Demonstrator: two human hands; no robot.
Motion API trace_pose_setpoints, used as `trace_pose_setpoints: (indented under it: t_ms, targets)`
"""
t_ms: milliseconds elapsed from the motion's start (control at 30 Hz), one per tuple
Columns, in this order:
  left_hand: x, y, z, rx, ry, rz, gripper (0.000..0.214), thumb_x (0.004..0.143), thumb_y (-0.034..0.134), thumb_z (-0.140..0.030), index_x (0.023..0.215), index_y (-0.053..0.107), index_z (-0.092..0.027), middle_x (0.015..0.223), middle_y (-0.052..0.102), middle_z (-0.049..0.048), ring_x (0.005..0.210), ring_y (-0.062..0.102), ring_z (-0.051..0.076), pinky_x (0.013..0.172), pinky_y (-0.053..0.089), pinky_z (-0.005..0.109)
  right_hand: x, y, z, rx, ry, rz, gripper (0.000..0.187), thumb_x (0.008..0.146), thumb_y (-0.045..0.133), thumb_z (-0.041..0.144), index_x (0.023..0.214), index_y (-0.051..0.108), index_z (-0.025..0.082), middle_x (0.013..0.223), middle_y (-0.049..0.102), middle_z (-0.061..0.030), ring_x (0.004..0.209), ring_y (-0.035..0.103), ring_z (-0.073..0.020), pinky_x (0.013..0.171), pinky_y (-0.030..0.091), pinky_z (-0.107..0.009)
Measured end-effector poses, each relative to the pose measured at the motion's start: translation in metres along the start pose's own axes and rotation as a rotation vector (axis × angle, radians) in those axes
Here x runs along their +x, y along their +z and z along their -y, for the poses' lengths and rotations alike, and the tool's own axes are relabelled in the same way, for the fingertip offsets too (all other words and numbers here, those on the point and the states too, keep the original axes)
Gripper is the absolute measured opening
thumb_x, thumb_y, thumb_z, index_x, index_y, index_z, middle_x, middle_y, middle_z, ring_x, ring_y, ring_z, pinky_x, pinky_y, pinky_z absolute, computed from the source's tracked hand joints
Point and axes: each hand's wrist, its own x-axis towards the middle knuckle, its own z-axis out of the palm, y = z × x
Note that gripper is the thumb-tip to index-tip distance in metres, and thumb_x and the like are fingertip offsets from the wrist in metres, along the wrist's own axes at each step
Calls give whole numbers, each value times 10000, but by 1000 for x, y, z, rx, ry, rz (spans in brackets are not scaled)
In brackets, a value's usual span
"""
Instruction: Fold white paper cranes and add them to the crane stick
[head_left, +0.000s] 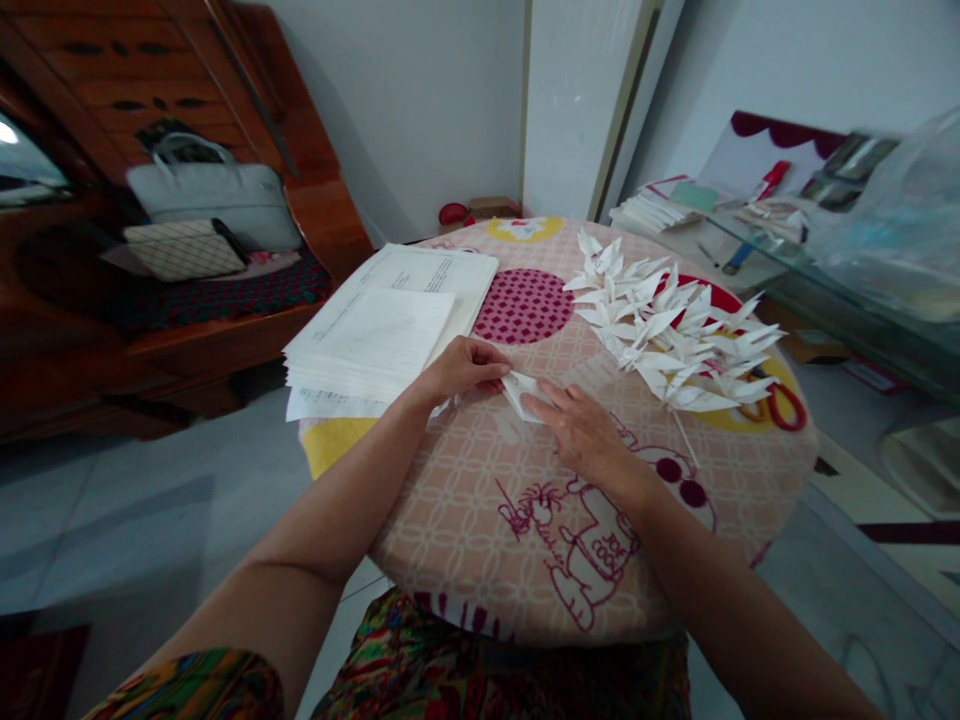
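A small white folded paper piece (519, 390) lies on the round table's patterned cloth (480, 510). My left hand (461, 368) pinches its left edge with curled fingers. My right hand (577, 425) lies flat on its right side, fingers stretched out and pressing it down. A pile of finished white folded paper shapes (675, 330) rests on the table just beyond my right hand. A stack of white paper sheets (390, 330) sits at the table's far left, beside my left hand.
Red-handled scissors (780, 405) lie at the table's right edge under the folded shapes. A wooden bench (225, 320) with a grey bag (217, 200) stands at left. A glass shelf (840, 280) with papers and plastic is at right. Tiled floor surrounds the table.
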Motion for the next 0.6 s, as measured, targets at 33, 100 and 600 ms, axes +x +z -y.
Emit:
trace_pose_setpoints:
  t_ms: [33, 100, 600]
  targets:
    - [1, 1, 0, 18, -4, -2, 74, 756, 741, -175, 793, 749, -112, 634, 717, 30, 540, 643, 96, 559, 540, 190, 0, 0, 0, -4, -2, 0, 572, 920, 401, 70, 1447, 531, 250, 1503, 502, -95, 1078, 547, -259, 913, 459, -402]
    - [2, 3, 1, 47, -14, -4, 68, 762, 720, -162, 795, 756, -114, 607, 703, 24, 519, 627, 93, 547, 530, 189, -1, -1, 0, -3, -7, -1, 556, 926, 396, 77, 1437, 544, 237, 1498, 508, -102, 1077, 550, -264, 910, 462, -403]
    - [3, 6, 12, 608, 484, -36, 275, 789, 745, -230, 1052, 776, -158, 1033, 745, 98, 925, 689, 201, 833, 558, 330, -4, 13, -14, 93, 9, -61, 337, 912, 489, 132, 1086, 773, 184, 1285, 672, -128, 1058, 602, -266, 920, 492, -372]
